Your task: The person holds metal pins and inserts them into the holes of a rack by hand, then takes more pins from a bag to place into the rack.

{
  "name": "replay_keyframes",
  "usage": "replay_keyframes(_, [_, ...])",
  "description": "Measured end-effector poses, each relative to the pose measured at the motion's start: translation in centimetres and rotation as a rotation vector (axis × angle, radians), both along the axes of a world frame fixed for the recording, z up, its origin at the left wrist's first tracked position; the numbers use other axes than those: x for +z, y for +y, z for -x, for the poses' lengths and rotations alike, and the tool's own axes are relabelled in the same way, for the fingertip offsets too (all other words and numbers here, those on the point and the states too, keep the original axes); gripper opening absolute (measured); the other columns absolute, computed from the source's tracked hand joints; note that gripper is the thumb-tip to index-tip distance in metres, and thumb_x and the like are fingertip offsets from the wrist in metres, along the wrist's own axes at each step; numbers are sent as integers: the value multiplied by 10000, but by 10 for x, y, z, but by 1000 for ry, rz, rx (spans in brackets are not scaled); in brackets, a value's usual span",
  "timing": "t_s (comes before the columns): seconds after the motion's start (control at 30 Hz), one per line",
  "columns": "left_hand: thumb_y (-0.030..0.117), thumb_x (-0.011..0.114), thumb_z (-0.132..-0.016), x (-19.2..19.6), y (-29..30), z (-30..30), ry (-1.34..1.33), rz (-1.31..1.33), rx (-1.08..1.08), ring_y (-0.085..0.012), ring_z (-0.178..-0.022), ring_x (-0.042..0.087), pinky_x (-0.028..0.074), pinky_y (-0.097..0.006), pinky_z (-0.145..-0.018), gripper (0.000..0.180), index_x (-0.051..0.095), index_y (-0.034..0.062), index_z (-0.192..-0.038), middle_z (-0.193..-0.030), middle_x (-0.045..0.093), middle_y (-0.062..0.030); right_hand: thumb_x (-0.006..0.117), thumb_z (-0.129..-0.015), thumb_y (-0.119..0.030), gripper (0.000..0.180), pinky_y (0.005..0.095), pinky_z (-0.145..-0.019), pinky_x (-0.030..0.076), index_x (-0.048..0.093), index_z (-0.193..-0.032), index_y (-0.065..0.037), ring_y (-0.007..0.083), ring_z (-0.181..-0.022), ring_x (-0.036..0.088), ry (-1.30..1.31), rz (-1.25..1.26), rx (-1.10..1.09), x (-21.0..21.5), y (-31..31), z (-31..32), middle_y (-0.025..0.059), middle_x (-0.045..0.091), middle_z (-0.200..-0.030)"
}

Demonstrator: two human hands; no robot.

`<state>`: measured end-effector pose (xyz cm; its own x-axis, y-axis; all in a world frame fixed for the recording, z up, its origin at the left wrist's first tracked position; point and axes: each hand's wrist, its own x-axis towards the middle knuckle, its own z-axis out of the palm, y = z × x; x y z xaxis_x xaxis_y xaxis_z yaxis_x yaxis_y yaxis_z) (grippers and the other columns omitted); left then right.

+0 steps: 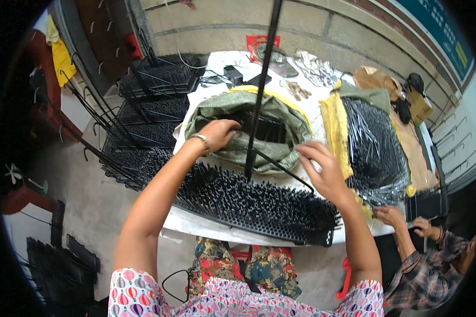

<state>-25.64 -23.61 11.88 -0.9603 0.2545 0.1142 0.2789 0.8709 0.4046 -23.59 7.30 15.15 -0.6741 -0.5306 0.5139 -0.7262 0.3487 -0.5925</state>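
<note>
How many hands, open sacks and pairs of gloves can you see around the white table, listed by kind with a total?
Person's own hands: 2, the left hand and the right hand
Co-worker's hands: 2, at the table's right corner
Open woven sacks: 2, the green sack and the yellow sack
Pairs of gloves: 1, the gloves
Total: 7
</note>
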Motion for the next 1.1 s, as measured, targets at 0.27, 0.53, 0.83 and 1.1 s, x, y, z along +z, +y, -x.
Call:
replay_keyframes(0.27, [409, 376, -926, -55, -16, 62, -658, 265, -148, -341, -1123, 509, 390, -399, -950, 493, 519, 54, -1237, -1224, 542, -177, 498, -822, -70, 213, 420, -875, 435, 612, -973, 29, 390, -999, 544, -129, -618, 134, -128, -113, 163, 238, 593, -1012])
replay_keyframes(0.53, [445, 421, -901, -61, -22, 68, -822, 354, -195, -334, -1095, 533, 402, -403, -939, 517, 558, 42, -1196, -1197, 567, -166, 597, -716, -110, 236, 407, -811, 490, 661, -911, 7, 341, -934, 621, -186, -1228, -159, -164, -86, 213, 225, 637, -961])
replay_keyframes(0.83, [375, 491, -889, -54, -1, 72, -706, 381, -86, -333, -1056, 560, 440, -415, -904, 450, 587, 12, -1135, -1162, 580, -176, 450, -834, -605, 761, 400, -976, 382, 572, -1096, 99, 356, -1161, 490, -455, -988, -389, -157, -130, 203, 249, 531, -1204])
replay_keyframes(1.1, [383, 533, -857, -52, -5, 78, -689, 318, -116, -329, -1067, 557, 440, -398, -897, 471, 588, 0, -1125, -1151, 583, -186, 724, -644, -486, 706, 352, -875, 450, 600, -1073, 60, 291, -1041, 572, -459, -798, -326, -190, -145, 216, 206, 602, -1104])
